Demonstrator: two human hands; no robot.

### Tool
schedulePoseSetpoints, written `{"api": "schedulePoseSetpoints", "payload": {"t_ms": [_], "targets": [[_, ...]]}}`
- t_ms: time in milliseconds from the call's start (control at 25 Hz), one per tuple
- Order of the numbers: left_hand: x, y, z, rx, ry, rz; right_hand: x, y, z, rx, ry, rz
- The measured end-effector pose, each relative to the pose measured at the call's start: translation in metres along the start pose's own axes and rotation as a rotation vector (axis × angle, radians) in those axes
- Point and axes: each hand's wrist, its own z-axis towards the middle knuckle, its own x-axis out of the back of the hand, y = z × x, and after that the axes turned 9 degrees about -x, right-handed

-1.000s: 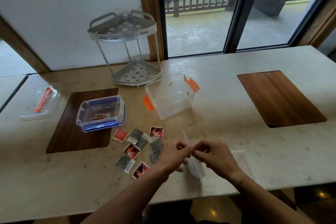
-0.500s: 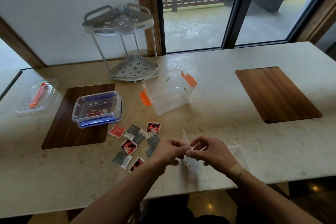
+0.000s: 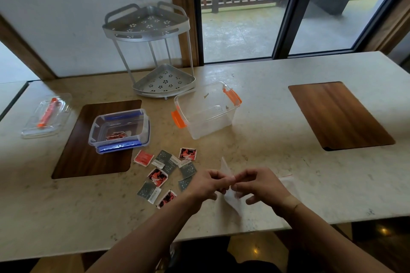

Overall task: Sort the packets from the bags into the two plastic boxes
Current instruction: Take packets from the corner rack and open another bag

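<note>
While packets (image 3: 165,172) lie loose, hands (image 3: 231,184) pinch bag (image 3: 230,198).

Both forearms are bare to the lower picture edge; no sleeves are visible. The left hand (image 3: 207,184) and right hand (image 3: 257,185) are ungloved. No rings or wristbands are discernible.

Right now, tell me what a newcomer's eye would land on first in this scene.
First, the two hands, left hand and right hand, meeting at the table's near edge and pinching a clear bag between them. Next, the scatter of red and grey packets on the table just left of the hands. Behind them stand the orange-latched box, which looks empty, and the blue-latched box with red packets inside.
</note>
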Motion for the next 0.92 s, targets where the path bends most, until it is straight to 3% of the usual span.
{"api": "schedulePoseSetpoints", "payload": {"t_ms": [400, 560, 760, 920], "targets": [[0.007, 0.0, 0.003, -0.086, -0.07, 0.168, 0.0, 0.001, 0.001, 0.007, 0.006, 0.013], [0.003, 0.003, 0.002, -0.149, -0.097, 0.264, -0.002, -0.005, 0.002, 0.098, 0.031, -0.165], [0.006, 0.007, 0.0, -0.159, -0.17, 0.378, 0.008, -0.007, 0.004, 0.054, -0.049, -0.194], [0.006, 0.007, -0.001, -0.181, -0.242, 0.53, 0.007, -0.012, 0.006, 0.078, -0.091, -0.478]]}}
